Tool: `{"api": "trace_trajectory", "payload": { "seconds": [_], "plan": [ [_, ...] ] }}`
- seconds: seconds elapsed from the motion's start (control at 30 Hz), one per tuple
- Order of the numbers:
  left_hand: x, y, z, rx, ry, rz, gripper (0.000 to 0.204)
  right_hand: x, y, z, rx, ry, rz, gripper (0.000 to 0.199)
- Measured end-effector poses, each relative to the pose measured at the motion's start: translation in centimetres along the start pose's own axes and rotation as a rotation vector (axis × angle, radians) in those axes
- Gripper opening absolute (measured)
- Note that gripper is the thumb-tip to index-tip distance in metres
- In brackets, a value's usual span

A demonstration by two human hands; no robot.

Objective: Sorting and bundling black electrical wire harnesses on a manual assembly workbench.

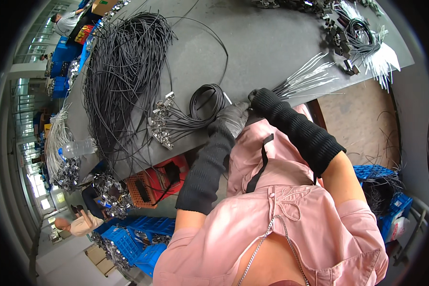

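Observation:
A coiled bundle of black cables (208, 99) lies at the table's near edge, with metal connectors (161, 121) fanned out at its left end. My left hand (233, 118), in a dark glove, is closed around the bundle just right of the coil. Close beside it, my gloved right hand (257, 97) has its fingers curled in at the same bundle; the black knitted sleeve partly hides them. Beyond that sleeve, the bundle's whitish wire ends (310, 74) spread to the right over the table. A small white strip (228, 98) shows by the coil.
A large heap of loose black cables (126, 71) covers the table's left part. More bundles with white ends (367, 40) lie at the far right. A plastic bottle (78, 148) is at the left. Below stand red (169, 174) and blue crates (121, 240). Two people are at the far left.

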State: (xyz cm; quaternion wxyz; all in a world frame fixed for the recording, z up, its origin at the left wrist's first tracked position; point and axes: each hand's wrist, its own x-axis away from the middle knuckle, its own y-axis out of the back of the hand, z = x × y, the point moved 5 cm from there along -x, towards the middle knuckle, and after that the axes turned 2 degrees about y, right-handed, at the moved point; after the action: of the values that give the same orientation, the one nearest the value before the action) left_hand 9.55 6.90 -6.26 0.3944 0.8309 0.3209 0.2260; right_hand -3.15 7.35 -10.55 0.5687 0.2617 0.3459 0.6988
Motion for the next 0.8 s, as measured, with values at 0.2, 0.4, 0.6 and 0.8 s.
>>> {"api": "trace_trajectory", "payload": {
  "seconds": [0.2,0.4,0.6,0.8],
  "plan": [
    [-1.9,-0.7,1.1,-0.255,-0.179,0.126,0.02,3.4,0.0,1.3,-0.655,-0.302,-0.208,0.022],
    [-3.5,-2.1,3.8,0.107,0.242,0.479,0.017,5.4,1.0,5.4,-0.307,-0.32,-0.175,0.031],
    [-1.9,0.3,1.6,0.316,0.561,0.38,0.023,3.9,-0.7,4.8,0.057,-0.071,-0.073,0.02],
    [-2.1,2.8,-2.3,-0.573,0.201,0.403,0.026,5.2,-1.0,4.6,0.095,0.027,-0.061,0.025]
  ]
}}
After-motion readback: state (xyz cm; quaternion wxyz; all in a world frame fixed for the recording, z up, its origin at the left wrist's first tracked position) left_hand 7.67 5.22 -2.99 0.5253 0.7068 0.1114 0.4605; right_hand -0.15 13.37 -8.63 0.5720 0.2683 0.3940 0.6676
